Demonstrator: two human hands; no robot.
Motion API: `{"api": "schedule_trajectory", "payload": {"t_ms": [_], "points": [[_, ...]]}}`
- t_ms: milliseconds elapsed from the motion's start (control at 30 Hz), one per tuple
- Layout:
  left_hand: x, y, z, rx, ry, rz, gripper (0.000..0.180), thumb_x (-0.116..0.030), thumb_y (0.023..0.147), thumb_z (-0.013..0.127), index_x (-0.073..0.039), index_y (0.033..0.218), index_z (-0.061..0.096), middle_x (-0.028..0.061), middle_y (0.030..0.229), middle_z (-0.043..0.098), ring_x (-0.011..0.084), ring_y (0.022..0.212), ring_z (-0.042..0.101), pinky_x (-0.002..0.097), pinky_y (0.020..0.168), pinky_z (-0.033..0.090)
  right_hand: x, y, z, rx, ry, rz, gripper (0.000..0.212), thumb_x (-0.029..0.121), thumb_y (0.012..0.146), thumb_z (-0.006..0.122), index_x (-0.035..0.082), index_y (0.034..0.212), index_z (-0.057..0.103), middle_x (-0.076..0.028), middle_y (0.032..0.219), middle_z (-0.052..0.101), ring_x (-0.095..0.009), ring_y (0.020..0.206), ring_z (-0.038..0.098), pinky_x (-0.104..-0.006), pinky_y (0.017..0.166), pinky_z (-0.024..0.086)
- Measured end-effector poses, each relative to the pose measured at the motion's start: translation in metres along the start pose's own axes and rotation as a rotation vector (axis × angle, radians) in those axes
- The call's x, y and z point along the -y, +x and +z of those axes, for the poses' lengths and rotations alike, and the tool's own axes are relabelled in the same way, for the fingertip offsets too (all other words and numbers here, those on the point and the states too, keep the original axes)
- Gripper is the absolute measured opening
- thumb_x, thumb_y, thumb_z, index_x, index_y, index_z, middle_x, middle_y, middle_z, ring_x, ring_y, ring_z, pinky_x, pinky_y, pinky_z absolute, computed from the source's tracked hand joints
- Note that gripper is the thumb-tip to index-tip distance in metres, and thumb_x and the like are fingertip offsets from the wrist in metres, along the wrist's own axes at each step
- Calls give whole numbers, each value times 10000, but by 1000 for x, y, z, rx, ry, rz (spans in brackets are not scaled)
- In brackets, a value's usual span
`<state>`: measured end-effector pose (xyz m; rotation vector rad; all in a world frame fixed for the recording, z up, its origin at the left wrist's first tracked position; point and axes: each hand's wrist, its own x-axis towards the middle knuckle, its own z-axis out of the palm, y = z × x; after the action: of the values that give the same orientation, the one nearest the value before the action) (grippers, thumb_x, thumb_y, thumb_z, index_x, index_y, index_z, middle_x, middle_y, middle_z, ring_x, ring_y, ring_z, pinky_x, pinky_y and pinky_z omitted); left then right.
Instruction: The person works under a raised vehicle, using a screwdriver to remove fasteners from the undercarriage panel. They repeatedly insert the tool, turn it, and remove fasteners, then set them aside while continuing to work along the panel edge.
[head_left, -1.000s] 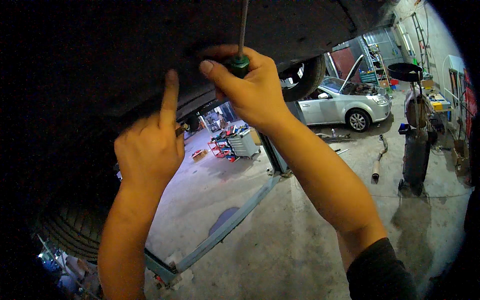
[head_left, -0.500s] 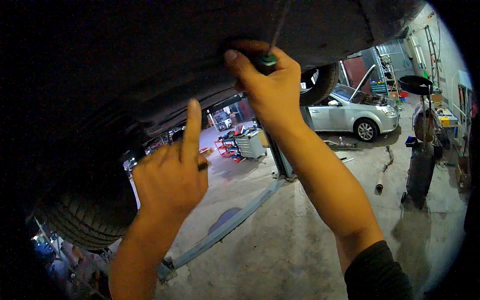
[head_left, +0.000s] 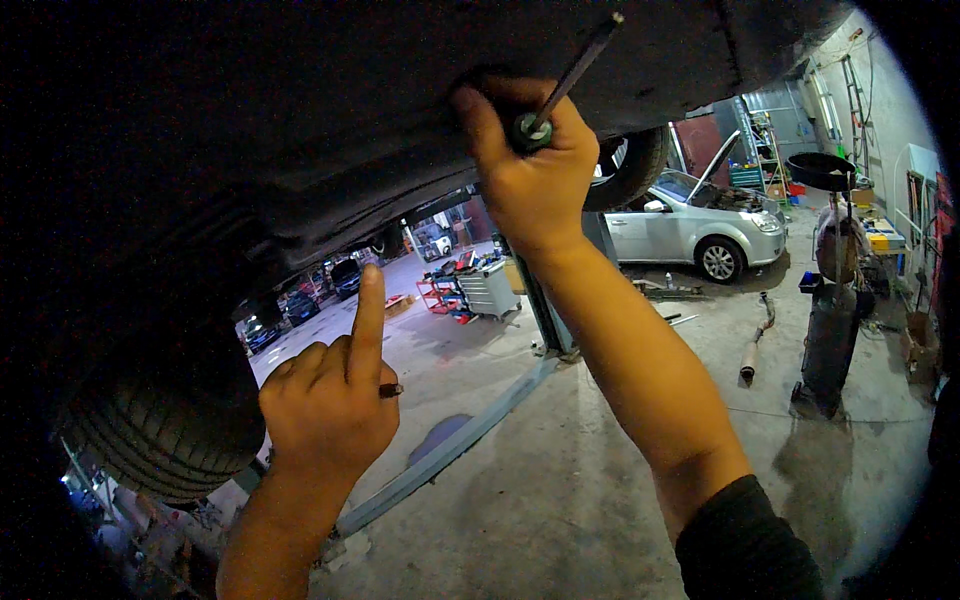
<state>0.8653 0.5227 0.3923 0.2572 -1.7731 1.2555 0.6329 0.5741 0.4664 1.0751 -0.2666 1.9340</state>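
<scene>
Overhead spreads the dark underside of a raised car [head_left: 330,150]. My right hand [head_left: 535,185] is up at this underside, wrapped round the green handle of a screwdriver [head_left: 580,70]. Its bare metal shaft slants up and to the right, and the tip is free in view. Lower and to the left, my left hand [head_left: 325,400] has its index finger stretched upward while the other fingers are curled. A small dark cylindrical piece [head_left: 391,390] sticks out on the thumb side of that hand; the rest of it is hidden in the grip.
A tyre [head_left: 160,430] of the raised car is at the left. Behind my arms stand a lift post [head_left: 550,310] and a grey tool cabinet [head_left: 490,292]. A silver car [head_left: 690,232] with its bonnet up, an exhaust pipe [head_left: 755,345] and a drain stand [head_left: 830,330] are at the right.
The screwdriver has tilted to the right, and its tip now shows. My left hand has dropped slightly, with its index finger lower, and the small dark piece shows more clearly.
</scene>
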Motion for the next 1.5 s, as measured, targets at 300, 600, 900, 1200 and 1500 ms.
{"api": "schedule_trajectory", "payload": {"t_ms": [300, 600, 900, 1200, 1500], "points": [[-3, -3, 3, 32, -23, 34, 856, -146, 635, 694, -67, 1464, 497, -20, 596, 516, 132, 506, 502, 285, 481, 429, -4, 4, 2, -10, 66, -95, 196, 170, 818, 807, 32, 849, 672, -104, 701, 678, -197, 606, 641, -307, 600, 499], [-3, 14, 4, 14, -45, 3, 782, -84, 722, 654, -189, 1478, 486, 14, 678, 628, 181, 540, 596, 350, 514, 517, 1, -2, 3, -24, -85, -69, 180, 167, 812, 808, 43, 843, 681, -117, 671, 647, -213, 564, 610, -322, 552, 477], [-3, 14, 9, -13, -59, 42, 791, -125, 710, 668, -127, 1476, 472, 25, 650, 615, 207, 538, 604, 383, 479, 509, -4, 2, -2, 13, -122, -90, 167, 142, 851, 800, 29, 918, 696, -70, 791, 698, -129, 678, 637, -255, 636, 495], [3, 7, 6, 22, -84, 39, 801, -139, 699, 679, -125, 1474, 476, 34, 646, 613, 224, 542, 607, 379, 497, 518, -7, 3, -2, 23, -44, -56, 203, 169, 827, 820, 36, 929, 704, -90, 794, 719, -164, 678, 669, -304, 648, 522], [3, 7, 4, 1, -30, 64, 703, -172, 733, 672, -79, 1418, 550, 2, 626, 600, 141, 509, 553, 298, 454, 457, -8, 1, -8, 26, -224, -247, 163, 120, 809, 793, 52, 912, 686, -137, 823, 694, -286, 702, 691, -333, 641, 532]]}}
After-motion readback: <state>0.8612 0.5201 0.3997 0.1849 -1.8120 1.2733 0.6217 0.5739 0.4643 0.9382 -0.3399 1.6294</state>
